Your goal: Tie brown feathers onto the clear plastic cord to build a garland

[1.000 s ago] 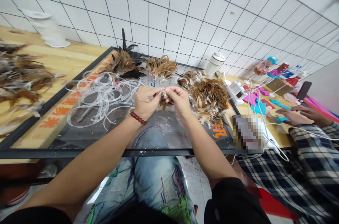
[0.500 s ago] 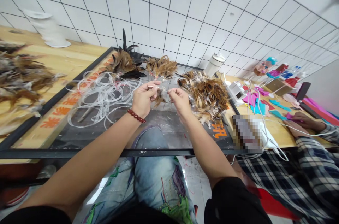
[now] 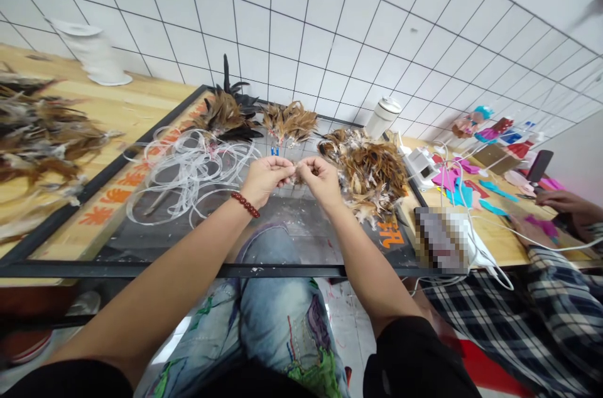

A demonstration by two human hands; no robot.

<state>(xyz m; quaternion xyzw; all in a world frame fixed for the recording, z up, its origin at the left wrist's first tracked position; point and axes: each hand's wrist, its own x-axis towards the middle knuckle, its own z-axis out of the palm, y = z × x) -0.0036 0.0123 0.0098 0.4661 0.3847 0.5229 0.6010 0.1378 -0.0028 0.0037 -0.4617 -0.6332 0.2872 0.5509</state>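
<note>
My left hand (image 3: 267, 179), with a red bead bracelet at the wrist, is closed in a pinch. Its fingertips meet those of my right hand (image 3: 320, 179), also pinched. A small brown feather piece (image 3: 296, 178) shows between and behind the fingers, mostly hidden; which hand holds it I cannot tell. Behind them lie a brown feather bunch (image 3: 291, 120) and a bunch with black feathers (image 3: 225, 112). A tangle of clear plastic strip (image 3: 183, 166) is left of my hands. A large pile of brown feathers (image 3: 372, 166) lies to the right.
White spool (image 3: 92, 53) and loose feathers (image 3: 42, 134) are on the left. A white bottle (image 3: 384, 117) stands at the back. White adapters (image 3: 421, 166), cables, a pixelated object (image 3: 438, 238) and coloured pieces (image 3: 459, 191) lie right, beside another person's hands (image 3: 568, 204).
My hands have come together, closing the gap between their fingertips. A small blue mark now shows behind them. At the right, the other person's hands have shifted apart.
</note>
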